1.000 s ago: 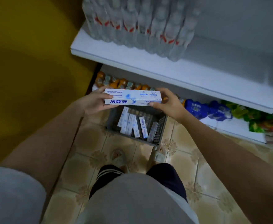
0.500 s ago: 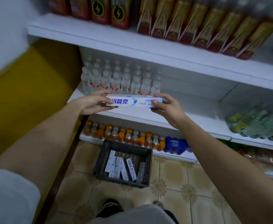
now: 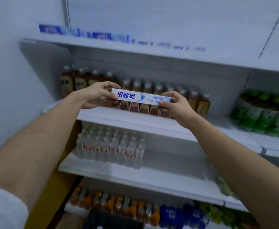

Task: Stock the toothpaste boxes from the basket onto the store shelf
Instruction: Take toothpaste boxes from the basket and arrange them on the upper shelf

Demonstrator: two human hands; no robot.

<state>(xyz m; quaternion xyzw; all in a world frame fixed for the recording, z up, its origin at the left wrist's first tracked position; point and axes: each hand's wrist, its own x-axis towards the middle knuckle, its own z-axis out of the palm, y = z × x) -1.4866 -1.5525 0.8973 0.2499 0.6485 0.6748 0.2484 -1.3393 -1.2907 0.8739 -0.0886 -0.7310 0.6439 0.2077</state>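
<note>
A white and blue toothpaste box [image 3: 140,98] is held level in front of the brown drink bottles. My left hand [image 3: 97,95] grips its left end and my right hand [image 3: 175,104] pinches its right end. On the top shelf [image 3: 152,53] several toothpaste boxes [image 3: 84,33] lie in a blurred row along the front edge. The dark basket [image 3: 112,220] shows only its rim at the bottom edge.
Brown tea bottles [image 3: 152,95] fill the shelf behind the box, green packs [image 3: 261,116] to their right. Water bottles [image 3: 110,146] stand one shelf lower, orange and blue bottles [image 3: 135,210] on the lowest. A white wall [image 3: 11,80] is at left.
Both hands have lifted the toothpaste box from above the basket up past the water shelf to the tea-bottle level. The view has tilted up, revealing the top shelf.
</note>
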